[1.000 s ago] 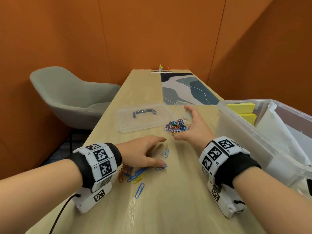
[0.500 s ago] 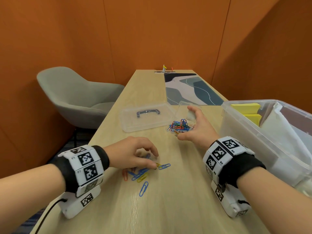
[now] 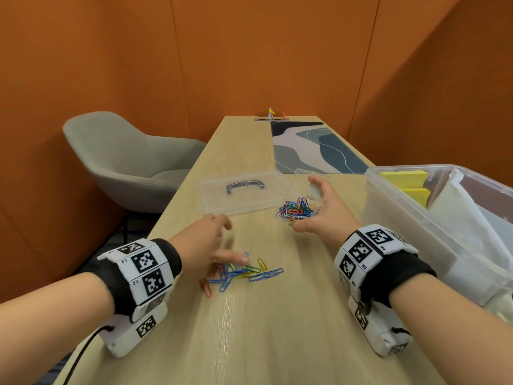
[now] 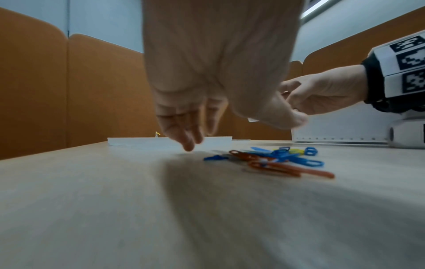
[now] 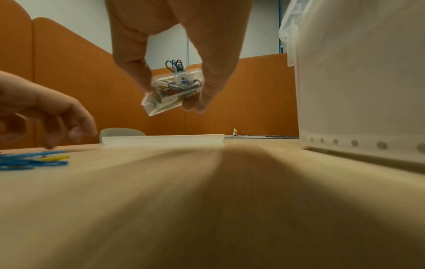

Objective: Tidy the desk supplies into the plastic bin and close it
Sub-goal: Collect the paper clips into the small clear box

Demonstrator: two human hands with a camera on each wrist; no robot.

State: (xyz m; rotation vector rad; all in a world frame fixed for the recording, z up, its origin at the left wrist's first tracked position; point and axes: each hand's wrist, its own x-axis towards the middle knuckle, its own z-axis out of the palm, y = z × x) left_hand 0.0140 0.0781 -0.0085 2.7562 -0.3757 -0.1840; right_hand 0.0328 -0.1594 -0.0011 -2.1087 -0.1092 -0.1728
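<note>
Several coloured loose paper clips [image 3: 244,272] [image 4: 276,160] [image 5: 32,162] lie bunched on the wooden table. My left hand [image 3: 236,243] [image 4: 241,131] hovers just over them, fingers spread and holding nothing. My right hand [image 3: 305,204] [image 5: 172,94] pinches a small clear clip box [image 3: 298,211] [image 5: 172,91] between thumb and fingers; it is full of clips, tilted, lifted off the table, its flap open. The big clear plastic bin [image 3: 402,218] [image 5: 356,91] stands open at right. Its lid [image 3: 241,195] [image 4: 149,142] [image 5: 161,139], with a dark handle, lies flat beyond my hands.
Yellow sticky-note pads [image 3: 402,177] and white sheets [image 3: 458,212] sit inside the bin. A patterned desk mat [image 3: 313,145] lies at the far end. A grey chair [image 3: 125,157] stands off the table's left edge. Orange walls enclose the desk.
My left hand raked the scattered clips into a tighter bunch, then uncurled and lifted forward off them. The right hand kept hold of the clip box, barely moving.
</note>
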